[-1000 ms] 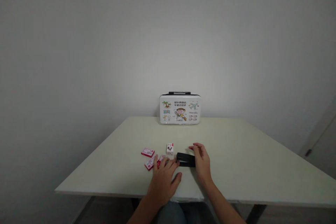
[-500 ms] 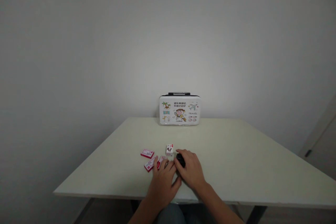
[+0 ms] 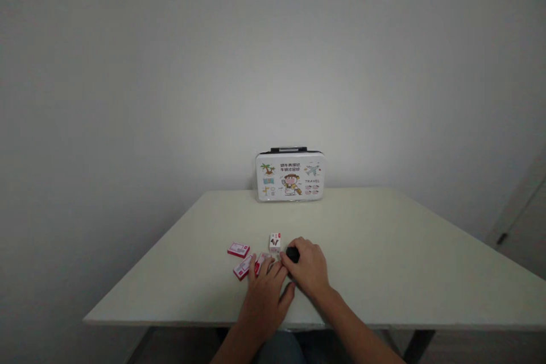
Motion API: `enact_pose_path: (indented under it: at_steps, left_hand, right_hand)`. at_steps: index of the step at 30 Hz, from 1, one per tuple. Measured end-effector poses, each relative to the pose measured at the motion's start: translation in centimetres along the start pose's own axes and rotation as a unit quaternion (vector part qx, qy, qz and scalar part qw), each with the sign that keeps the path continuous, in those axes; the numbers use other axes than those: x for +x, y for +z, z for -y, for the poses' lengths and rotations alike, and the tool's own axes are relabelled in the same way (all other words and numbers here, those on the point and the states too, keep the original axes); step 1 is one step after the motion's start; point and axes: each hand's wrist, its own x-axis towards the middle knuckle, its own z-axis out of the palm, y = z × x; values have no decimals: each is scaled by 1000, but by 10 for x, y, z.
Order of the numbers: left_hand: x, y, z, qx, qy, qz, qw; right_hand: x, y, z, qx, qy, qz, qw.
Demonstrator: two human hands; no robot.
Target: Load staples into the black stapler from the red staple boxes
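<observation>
Low in the middle, the right hand [image 3: 309, 269] wraps its fingers around the black stapler [image 3: 292, 253]. The left hand [image 3: 265, 294] lies flat, fingers spread, touching a red box [image 3: 261, 263]. Nothing looks opened yet.

Right hand [image 3: 310, 269] over black stapler [image 3: 292, 253], left hand [image 3: 264, 294] beside.
</observation>
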Motion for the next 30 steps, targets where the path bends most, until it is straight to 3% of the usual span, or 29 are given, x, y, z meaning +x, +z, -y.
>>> enact_pose_path:
  at_steps: [8, 14, 18, 22, 26, 30]
  left_hand:
    - [4, -5, -2, -3, -4, 12, 1000]
    - [2, 0, 2, -15, -14, 17, 1000]
    - [1, 3, 3, -15, -17, 15, 1000]
    - [2, 4, 3, -5, -4, 2, 1000]
    - [3, 4, 4, 1, -10, 6, 1000]
    - [3, 4, 4, -7, -15, 15, 1000]
  right_hand:
    - [5, 6, 2, 23, 38, -41, 998]
    - [15, 7, -3, 180, 164, -74, 967]
    - [26, 4, -14, 325, 190, -116, 919]
    - [32, 1, -26, 465, 239, -171, 835]
    - [35, -2, -40, 522, 292, -207, 774]
    - [34, -5, -63, 608, 336, -216, 686]
